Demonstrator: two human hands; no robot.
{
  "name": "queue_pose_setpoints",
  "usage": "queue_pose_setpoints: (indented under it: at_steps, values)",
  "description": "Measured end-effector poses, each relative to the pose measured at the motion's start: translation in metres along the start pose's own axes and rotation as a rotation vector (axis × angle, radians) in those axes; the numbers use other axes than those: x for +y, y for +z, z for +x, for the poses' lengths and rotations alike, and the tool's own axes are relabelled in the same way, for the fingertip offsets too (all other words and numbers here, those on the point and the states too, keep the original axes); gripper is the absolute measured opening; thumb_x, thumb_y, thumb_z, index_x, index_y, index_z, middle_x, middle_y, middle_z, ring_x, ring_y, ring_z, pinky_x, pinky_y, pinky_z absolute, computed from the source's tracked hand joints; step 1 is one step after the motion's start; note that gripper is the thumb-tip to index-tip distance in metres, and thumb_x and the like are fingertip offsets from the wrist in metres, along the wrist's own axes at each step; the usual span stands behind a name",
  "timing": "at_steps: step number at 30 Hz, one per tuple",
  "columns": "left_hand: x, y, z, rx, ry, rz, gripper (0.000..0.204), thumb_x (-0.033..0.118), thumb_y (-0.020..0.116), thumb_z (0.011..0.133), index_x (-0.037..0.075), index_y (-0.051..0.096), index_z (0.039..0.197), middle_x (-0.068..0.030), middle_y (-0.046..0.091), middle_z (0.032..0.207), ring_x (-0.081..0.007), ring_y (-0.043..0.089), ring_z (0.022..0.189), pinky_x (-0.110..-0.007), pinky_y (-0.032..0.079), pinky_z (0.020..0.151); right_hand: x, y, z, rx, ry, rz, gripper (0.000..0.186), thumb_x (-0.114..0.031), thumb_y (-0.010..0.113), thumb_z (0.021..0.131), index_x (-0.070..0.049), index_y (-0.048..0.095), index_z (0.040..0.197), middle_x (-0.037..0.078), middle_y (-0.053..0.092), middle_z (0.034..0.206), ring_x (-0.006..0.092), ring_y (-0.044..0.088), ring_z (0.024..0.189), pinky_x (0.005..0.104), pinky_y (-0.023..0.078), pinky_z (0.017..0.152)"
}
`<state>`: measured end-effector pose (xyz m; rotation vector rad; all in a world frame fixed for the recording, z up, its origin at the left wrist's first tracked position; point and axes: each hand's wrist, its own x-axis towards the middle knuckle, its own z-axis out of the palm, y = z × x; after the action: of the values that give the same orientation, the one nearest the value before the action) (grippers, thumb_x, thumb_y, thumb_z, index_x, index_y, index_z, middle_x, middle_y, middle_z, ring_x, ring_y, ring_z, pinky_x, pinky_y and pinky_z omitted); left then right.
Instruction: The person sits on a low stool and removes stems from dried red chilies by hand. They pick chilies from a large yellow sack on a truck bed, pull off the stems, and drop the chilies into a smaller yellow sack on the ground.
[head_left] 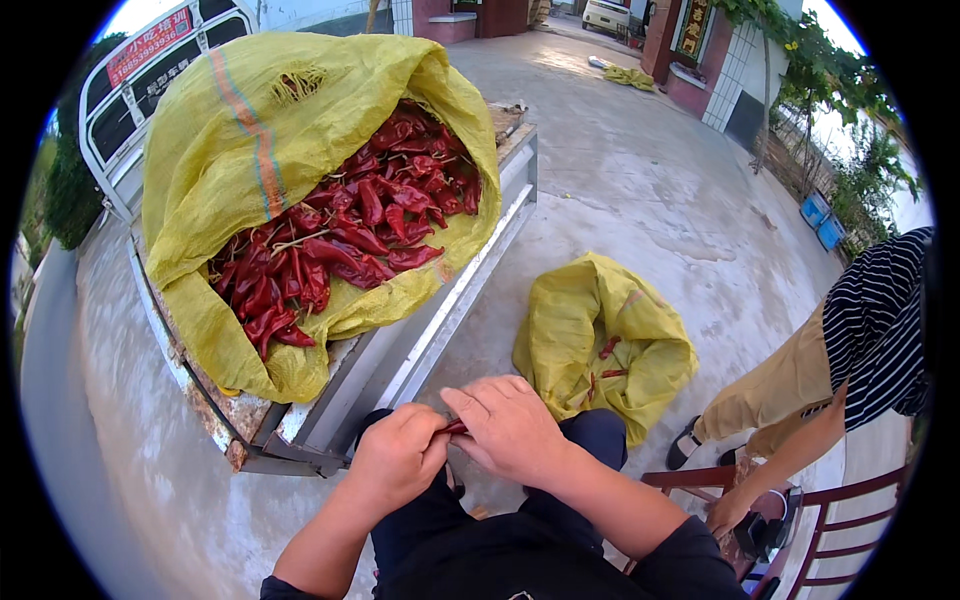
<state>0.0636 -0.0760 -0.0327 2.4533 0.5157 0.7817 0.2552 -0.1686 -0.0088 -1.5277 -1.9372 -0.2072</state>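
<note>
In front of my body, my left hand (pixel 408 450) and my right hand (pixel 505 428) are together, closed around a red chili pepper (pixel 455 427), largely hidden by my fingers. Above them, an open yellow woven sack (pixel 200 180) full of red chilies (pixel 360 230) lies on its side on the bed of a small truck (pixel 430 330). On the concrete just beyond my hands, to the right, a second yellow sack (pixel 620 320) stands slumped open with a few chilies (pixel 608 347) visible in it.
Another person in a striped top (pixel 870 320) bends at the right, a hand (pixel 730 510) beside a dark-red wooden chair (pixel 840 520). Behind are a paved yard (pixel 660 180), blue containers (pixel 822 222), plants, a doorway and a parked white car (pixel 605 15).
</note>
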Motion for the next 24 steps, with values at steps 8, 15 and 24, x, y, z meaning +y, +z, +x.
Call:
queue_pose_setpoints:
  at_steps: [8,15,24]
  values:
    - [-0.010,-0.014,-0.005,-0.365,-0.020,0.106,0.017,0.025,0.076,0.094,0.009,0.072,0.100,-0.0112,0.071,0.087,-0.0343,0.070,0.079,-0.045,0.054,0.068,0.026,0.000,-0.038,-0.319,0.099,0.189,0.019,-0.027,0.078,0.092,-0.014,0.075,0.105,0.005,0.065,0.084,0.0290,0.068,0.081,0.0428,0.054,0.070]
    - [-0.019,-0.001,-0.003,-0.365,0.103,-0.004,0.027,0.027,0.069,0.100,0.009,0.063,0.080,-0.0132,0.064,0.071,-0.0368,0.066,0.068,-0.048,0.050,0.060,0.020,-0.006,-0.029,-0.376,0.006,0.171,0.025,-0.032,0.077,0.092,-0.012,0.072,0.107,0.006,0.068,0.090,0.0309,0.069,0.086,0.0429,0.053,0.071]
    - [-0.022,0.017,-0.016,-0.355,-0.181,-0.791,0.030,0.018,0.062,0.104,0.002,0.064,0.079,-0.0086,0.064,0.069,-0.0214,0.061,0.060,-0.034,0.047,0.058,0.018,0.018,-0.046,-0.461,0.092,0.576,0.023,-0.029,0.069,0.102,-0.007,0.067,0.099,0.012,0.070,0.089,0.0361,0.070,0.080,0.0455,0.055,0.069]
